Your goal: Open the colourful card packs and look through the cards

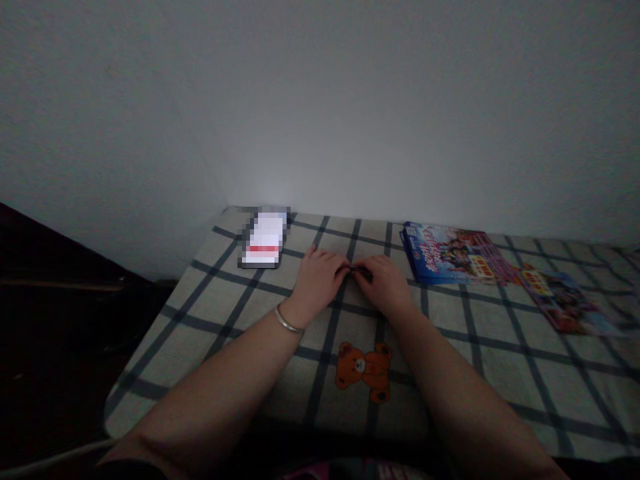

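Both my hands meet near the middle of the checked tablecloth [240, 303], fingertips almost touching. My left hand [324, 277], with a silver bangle on its wrist, pinches one end of a small dark object [354, 268]. On the other end, the fingers of my right hand [384, 283] are closed as well. The object is thin and mostly covered by my fingers, so its kind cannot be made out. Between my forearms, an orange teddy bear picture [364, 372] shows flat on the cloth.
A phone with a lit, blurred screen [265, 239] lies at the back left. To the right are colourful printed leaflets [455, 257], stacked, with another leaflet [570, 303] beside them. A pale wall [320, 107] rises behind the table. Past the left table edge it is dark.
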Action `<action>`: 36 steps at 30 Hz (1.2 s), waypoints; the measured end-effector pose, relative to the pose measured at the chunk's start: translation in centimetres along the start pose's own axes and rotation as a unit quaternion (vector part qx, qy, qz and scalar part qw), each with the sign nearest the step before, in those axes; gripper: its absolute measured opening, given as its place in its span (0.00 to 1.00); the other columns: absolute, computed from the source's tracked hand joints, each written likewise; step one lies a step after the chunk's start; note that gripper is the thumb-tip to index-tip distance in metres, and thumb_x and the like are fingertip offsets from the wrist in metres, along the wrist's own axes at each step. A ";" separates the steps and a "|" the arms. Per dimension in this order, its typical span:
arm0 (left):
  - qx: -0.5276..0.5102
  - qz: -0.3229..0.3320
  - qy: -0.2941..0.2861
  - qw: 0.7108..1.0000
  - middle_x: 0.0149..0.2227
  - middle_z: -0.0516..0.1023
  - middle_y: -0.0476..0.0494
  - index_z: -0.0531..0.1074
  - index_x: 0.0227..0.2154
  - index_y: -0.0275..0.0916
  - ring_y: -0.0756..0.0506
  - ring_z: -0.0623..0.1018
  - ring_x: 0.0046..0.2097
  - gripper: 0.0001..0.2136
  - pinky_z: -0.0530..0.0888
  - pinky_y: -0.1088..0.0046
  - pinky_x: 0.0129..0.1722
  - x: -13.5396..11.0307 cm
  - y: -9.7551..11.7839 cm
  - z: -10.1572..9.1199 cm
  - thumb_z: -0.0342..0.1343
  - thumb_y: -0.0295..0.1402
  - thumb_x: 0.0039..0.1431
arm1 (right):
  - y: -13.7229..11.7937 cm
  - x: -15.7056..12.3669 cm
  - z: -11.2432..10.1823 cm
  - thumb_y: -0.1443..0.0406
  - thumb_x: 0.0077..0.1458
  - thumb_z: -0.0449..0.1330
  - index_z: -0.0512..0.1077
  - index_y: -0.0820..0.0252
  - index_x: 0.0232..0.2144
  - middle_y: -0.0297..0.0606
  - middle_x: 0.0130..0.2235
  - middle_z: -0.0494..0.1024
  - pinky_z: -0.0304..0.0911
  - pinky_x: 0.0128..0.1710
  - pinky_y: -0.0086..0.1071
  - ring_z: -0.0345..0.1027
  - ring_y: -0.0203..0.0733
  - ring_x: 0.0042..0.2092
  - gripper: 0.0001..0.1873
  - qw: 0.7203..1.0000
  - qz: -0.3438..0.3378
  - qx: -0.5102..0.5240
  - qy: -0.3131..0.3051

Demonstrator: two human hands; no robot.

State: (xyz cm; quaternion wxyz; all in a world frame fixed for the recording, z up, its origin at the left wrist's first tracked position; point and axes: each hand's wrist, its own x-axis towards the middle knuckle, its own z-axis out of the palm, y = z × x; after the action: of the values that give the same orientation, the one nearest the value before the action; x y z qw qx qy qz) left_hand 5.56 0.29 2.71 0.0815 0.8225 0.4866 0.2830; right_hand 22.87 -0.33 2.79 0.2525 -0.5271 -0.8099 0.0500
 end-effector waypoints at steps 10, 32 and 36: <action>0.074 0.021 -0.015 0.997 0.37 0.78 0.47 0.73 0.37 0.42 0.42 0.73 0.43 0.05 0.62 0.55 0.55 -0.1 0.5 -0.4 0.53 0.32 0.61 | 0.1 0.1 0.0 0.65 0.56 0.60 0.74 0.56 0.33 0.37 0.35 0.77 0.61 0.42 0.36 0.67 0.45 0.41 0.03 1.000 0.021 0.009 -0.011; 0.090 0.032 0.002 0.995 0.35 0.78 0.48 0.73 0.36 0.42 0.43 0.74 0.41 0.04 0.65 0.60 0.49 0.0 0.3 -0.9 0.54 0.32 0.61 | -0.2 0.0 -0.1 0.67 0.57 0.57 0.74 0.56 0.33 0.38 0.35 0.75 0.62 0.39 0.35 0.68 0.44 0.40 0.05 0.997 0.064 0.027 -0.012; 0.093 0.022 0.003 0.995 0.36 0.78 0.48 0.73 0.37 0.42 0.43 0.74 0.41 0.04 0.65 0.61 0.47 0.1 -0.1 -0.8 0.53 0.31 0.61 | 0.1 0.1 -0.1 0.67 0.57 0.57 0.74 0.57 0.34 0.38 0.36 0.75 0.62 0.40 0.35 0.68 0.44 0.41 0.05 0.998 0.054 0.022 0.001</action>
State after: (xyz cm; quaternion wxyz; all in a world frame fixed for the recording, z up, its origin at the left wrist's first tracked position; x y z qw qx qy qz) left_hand 5.12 0.28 3.38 -0.0029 0.8359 0.4930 0.2413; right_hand 22.97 -0.24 2.86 0.2617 -0.5644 -0.7788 0.0805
